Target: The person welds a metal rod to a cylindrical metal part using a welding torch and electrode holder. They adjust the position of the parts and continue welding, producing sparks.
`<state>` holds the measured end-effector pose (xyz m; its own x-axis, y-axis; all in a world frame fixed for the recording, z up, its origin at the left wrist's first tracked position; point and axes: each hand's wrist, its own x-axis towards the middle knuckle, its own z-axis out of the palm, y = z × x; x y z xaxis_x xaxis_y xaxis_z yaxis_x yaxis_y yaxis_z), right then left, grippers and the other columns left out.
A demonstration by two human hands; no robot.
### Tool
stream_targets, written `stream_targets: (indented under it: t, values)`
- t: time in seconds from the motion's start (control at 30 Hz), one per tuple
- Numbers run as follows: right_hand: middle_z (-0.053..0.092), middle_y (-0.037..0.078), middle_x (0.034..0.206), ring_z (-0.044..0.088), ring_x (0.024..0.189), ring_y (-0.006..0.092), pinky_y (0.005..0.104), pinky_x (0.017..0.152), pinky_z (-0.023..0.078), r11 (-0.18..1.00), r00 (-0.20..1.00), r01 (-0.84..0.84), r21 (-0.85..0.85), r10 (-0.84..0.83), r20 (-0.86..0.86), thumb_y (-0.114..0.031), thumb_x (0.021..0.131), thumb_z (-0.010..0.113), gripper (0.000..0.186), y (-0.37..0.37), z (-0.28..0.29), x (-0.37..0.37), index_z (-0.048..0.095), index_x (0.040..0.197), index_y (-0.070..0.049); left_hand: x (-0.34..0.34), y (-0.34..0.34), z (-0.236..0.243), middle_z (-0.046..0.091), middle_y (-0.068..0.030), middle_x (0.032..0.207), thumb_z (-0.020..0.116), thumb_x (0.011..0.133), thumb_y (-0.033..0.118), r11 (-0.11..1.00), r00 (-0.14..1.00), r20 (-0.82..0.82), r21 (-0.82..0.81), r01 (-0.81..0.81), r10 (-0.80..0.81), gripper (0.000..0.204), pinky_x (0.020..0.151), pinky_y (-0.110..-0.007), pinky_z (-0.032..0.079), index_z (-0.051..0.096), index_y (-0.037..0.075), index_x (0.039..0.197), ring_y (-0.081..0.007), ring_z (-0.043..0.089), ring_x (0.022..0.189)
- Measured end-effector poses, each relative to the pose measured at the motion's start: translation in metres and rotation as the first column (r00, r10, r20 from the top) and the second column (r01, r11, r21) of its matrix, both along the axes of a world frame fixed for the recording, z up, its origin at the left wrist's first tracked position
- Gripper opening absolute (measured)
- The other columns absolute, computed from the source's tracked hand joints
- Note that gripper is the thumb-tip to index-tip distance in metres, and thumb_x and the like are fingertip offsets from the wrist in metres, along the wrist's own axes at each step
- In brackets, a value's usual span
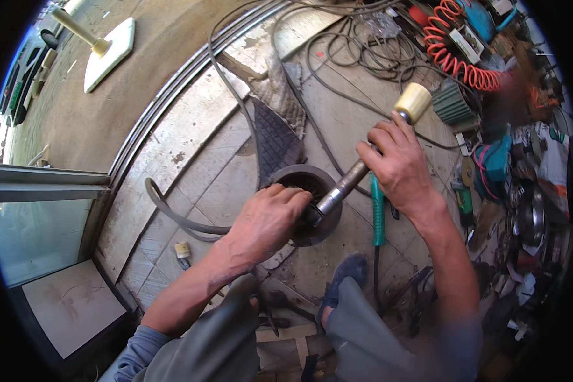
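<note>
My right hand [398,162] is wrapped around the upper part of a rod-shaped metal tool [342,188]. A cream cylindrical head [414,103] tops this tool, which slants down to the left. Its dark lower end meets the curled fingers of my left hand [270,219]; the thumb and undersides of those fingers are hidden. Behind and below lies a dark, round, hollow metal piece [305,239] on the floor, partly covered by my left hand. A thick grey hose [184,223] runs in from the left and disappears under my left wrist.
A green-handled tool [378,213] with a cable stands right of the round piece. A smaller cream-tipped piece [183,250] lies at lower left. Cables [356,54], a red coiled hose [436,48] and crowded tools fill the far and right sides. A quilted cloth [275,140] lies ahead.
</note>
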<state>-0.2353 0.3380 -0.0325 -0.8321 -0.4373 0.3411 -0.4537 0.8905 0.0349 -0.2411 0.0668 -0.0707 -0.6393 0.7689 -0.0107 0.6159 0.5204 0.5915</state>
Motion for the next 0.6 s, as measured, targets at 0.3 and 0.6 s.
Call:
stream_targets:
  t: [0.3, 0.6]
  values:
    - [0.063, 0.01, 0.096, 0.063, 0.11, 0.0274, 0.0493, 0.115, 0.043, 1.0, 0.996, -0.001, -0.023, 0.003, 0.087, -0.009, 0.081, 0.065, 0.012, 0.003, -0.034, -0.001, 0.068, 0.093, -0.007, 0.007, -0.013, 0.029, 0.067, -0.0178, 0.124, 0.083, 0.079, 0.018, 0.97, 0.979, 0.121, -0.198, -0.141, 0.167, 0.061, 0.098, -0.044, 0.054, 0.059, 0.002, 0.133, -0.0372, 0.063, 0.117]
    - [0.063, 0.01, 0.095, 0.063, 0.11, 0.0275, 0.0486, 0.118, 0.042, 0.998, 0.99, -0.011, -0.069, 0.02, 0.142, -0.007, 0.084, 0.065, 0.013, 0.003, -0.057, -0.004, 0.07, 0.096, -0.006, 0.01, -0.016, 0.032, 0.067, -0.0209, 0.118, 0.082, 0.081, 0.017, 0.967, 0.983, 0.11, -0.228, -0.117, 0.145, 0.061, 0.094, -0.044, 0.055, 0.057, 0.0, 0.135, -0.0373, 0.065, 0.111]
